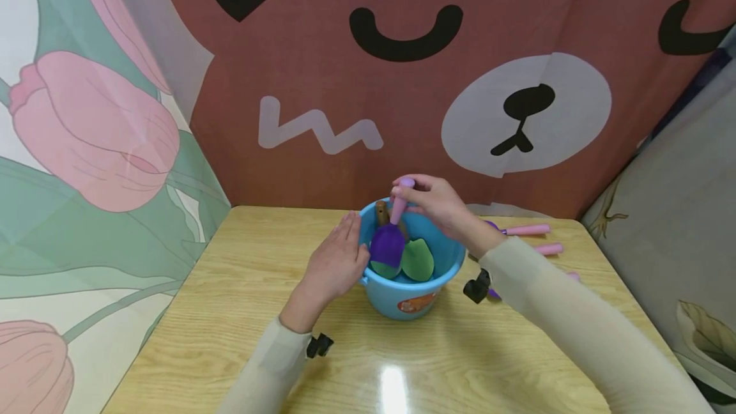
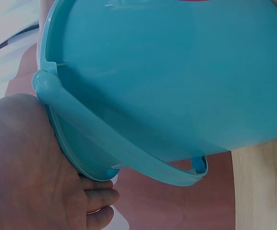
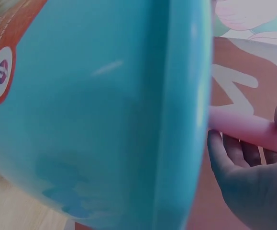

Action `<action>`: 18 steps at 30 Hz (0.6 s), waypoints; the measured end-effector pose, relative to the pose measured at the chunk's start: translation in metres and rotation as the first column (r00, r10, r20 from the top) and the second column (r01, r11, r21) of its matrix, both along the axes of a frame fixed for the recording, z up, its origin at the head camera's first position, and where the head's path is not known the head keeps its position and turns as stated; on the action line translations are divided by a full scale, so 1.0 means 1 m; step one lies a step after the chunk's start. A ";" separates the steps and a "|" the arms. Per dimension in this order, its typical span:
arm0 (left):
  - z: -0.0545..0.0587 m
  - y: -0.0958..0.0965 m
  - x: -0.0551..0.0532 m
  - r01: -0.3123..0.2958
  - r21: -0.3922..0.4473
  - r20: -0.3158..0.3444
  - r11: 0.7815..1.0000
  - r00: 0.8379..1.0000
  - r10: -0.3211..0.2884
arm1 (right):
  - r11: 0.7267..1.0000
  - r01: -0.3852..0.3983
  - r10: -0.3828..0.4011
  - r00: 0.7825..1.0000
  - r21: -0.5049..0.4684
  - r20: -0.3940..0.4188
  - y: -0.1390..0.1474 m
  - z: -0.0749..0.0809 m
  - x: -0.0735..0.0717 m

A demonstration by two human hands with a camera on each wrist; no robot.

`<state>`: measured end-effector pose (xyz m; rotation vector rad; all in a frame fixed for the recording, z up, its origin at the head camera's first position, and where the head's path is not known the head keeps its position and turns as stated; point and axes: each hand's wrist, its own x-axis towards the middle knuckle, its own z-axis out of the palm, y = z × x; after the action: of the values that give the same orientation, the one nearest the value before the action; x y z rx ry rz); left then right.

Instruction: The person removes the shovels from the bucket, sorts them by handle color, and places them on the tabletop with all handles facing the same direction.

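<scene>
I see the right hand (image 1: pixel 439 204) pinching the handle of the purple shovel (image 1: pixel 388 243) at frame centre, blade within the bucket (image 1: pixel 397 302). The left hand (image 1: pixel 338 260), fingers straight, touches the rim's left edge. The table (image 1: pixel 259 273) spreads toward the lower left.

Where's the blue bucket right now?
In the head view, the blue bucket stands on the table just right of centre, left hand at its left rim, right hand holding a purple shovel at its mouth.
</scene>
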<state>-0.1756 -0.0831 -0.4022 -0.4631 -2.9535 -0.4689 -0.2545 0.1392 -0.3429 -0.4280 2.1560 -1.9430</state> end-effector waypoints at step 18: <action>-0.001 0.000 0.002 -0.008 -0.014 -0.005 1.000 1.000 0.008 | 0.989 0.147 -0.148 0.988 -0.015 -0.042 0.008 0.006 0.014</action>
<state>-0.1740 -0.0833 -0.4034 -0.4527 -2.9544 -0.4457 -0.2404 0.1470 -0.3370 -0.3235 2.2635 -2.0415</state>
